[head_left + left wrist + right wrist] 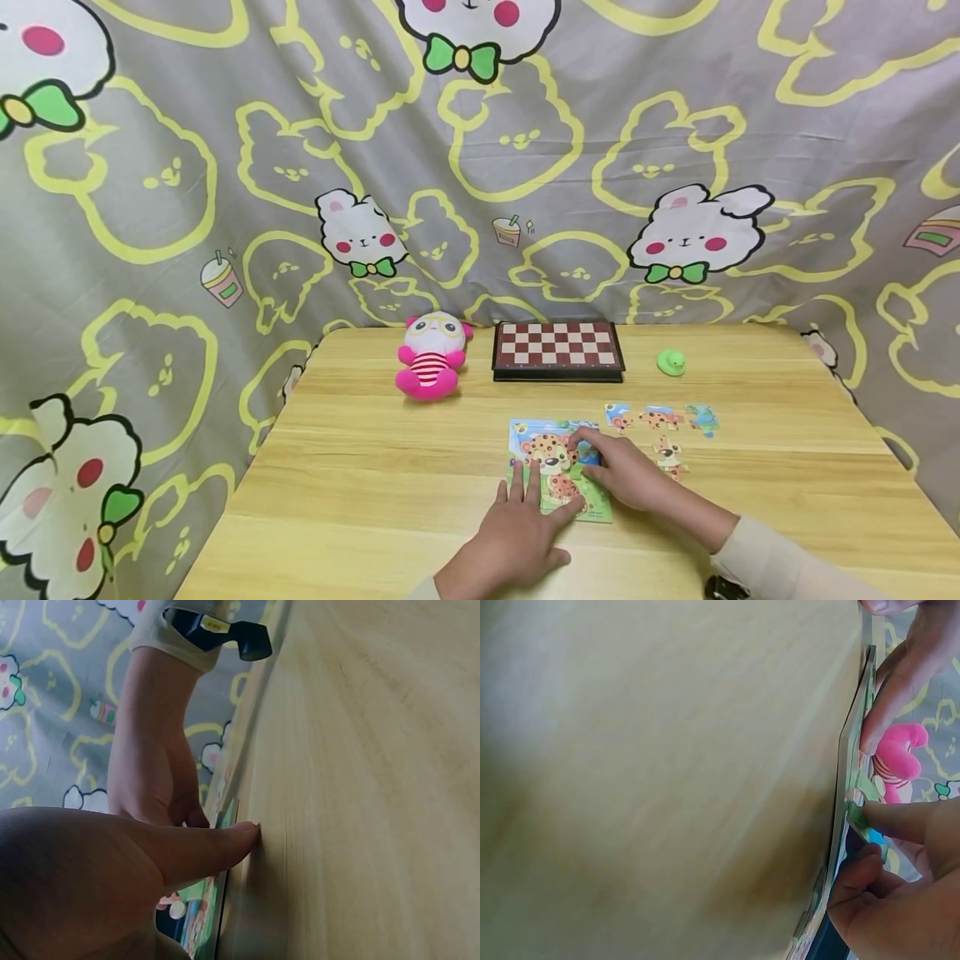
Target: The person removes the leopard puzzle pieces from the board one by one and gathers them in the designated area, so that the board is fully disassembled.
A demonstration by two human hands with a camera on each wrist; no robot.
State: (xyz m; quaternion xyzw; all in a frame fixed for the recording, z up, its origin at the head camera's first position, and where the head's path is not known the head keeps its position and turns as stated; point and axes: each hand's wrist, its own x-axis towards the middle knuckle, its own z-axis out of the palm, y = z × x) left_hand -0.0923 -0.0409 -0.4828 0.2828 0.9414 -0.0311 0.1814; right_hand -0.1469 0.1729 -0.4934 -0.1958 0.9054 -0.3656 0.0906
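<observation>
At a leopard puzzle's (561, 481) two o'clock, a person's right hand (628, 473), nearer the dark patch (591, 457) there, pinches a tilted piece (858, 817) while the left hand (517, 533) splays, grasping nothing, at seven o'clock.

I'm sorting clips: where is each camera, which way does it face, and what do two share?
Head: worn on the head, facing forward and down at the table and leopard puzzle; left hand and right hand show.
Left wrist: worn there, looks low across the table past the left thumb; right hand beyond.
Right wrist: worn there, looks at the right hand pinching a puzzle piece; left fingers beyond.
Shared: head and right wrist both show a pink plush toy.
</observation>
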